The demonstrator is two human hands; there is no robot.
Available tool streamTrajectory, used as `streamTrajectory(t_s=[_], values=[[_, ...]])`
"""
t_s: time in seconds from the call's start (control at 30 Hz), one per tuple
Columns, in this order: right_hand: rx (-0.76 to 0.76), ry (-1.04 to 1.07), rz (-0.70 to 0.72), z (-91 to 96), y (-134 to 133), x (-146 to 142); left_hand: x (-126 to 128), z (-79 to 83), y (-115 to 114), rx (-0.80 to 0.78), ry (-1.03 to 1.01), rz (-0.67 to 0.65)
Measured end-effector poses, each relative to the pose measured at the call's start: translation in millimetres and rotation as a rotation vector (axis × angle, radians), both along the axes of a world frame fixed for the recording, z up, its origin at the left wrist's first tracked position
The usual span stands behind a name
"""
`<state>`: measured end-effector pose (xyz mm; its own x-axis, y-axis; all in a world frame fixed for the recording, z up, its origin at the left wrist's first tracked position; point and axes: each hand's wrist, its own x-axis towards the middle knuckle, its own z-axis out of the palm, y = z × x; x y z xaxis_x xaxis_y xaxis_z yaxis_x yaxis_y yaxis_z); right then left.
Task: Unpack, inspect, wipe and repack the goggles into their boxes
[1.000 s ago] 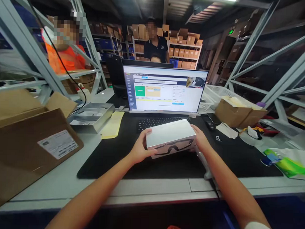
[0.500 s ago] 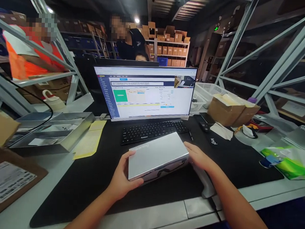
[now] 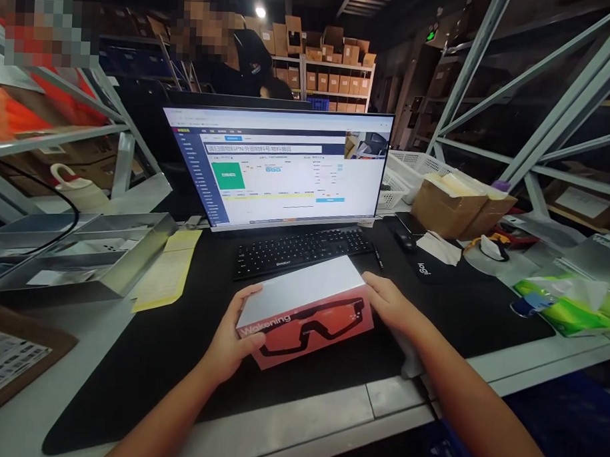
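I hold a flat white box (image 3: 303, 292) with both hands just above a black desk mat (image 3: 191, 344), in front of a black keyboard (image 3: 301, 250). The face turned toward me glows red and shows a drawing of black glasses. My left hand (image 3: 229, 342) grips the box's left end, thumb on top. On the right end my right hand (image 3: 390, 305) is wrapped with fingers along the edge. A monitor (image 3: 282, 168) stands behind the keyboard with a form on screen.
A shiny metal tray (image 3: 78, 257) and yellow papers (image 3: 168, 274) lie at the left. A brown carton (image 3: 450, 207), a mouse (image 3: 405, 241) and green packets (image 3: 562, 307) sit at the right. Two people stand behind the monitor among metal racks.
The box has been tipped toward me, so its front face with the glasses drawing now shows, lit red. My head has turned left and lower; both hands keep their grip.
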<state>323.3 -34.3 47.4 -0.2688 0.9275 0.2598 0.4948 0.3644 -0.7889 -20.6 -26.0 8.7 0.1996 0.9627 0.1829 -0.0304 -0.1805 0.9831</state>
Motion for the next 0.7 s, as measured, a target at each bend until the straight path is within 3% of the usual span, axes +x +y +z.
streamTrajectory(t_s=[0.2, 0.33, 0.7], values=[[0.087, 0.02, -0.065, -5.5, -1.4, -6.1, -3.5, -5.6, 8.7, -0.151, -0.116, -0.142], [0.083, 0.04, -0.096, -3.4, -4.3, -8.3, -5.2, 0.4, 12.7, -0.208, -0.135, -0.129], [0.007, 0.129, -0.154, 3.0, -6.1, 3.4, -14.7, 6.9, 19.7, -0.192, -0.138, -0.162]])
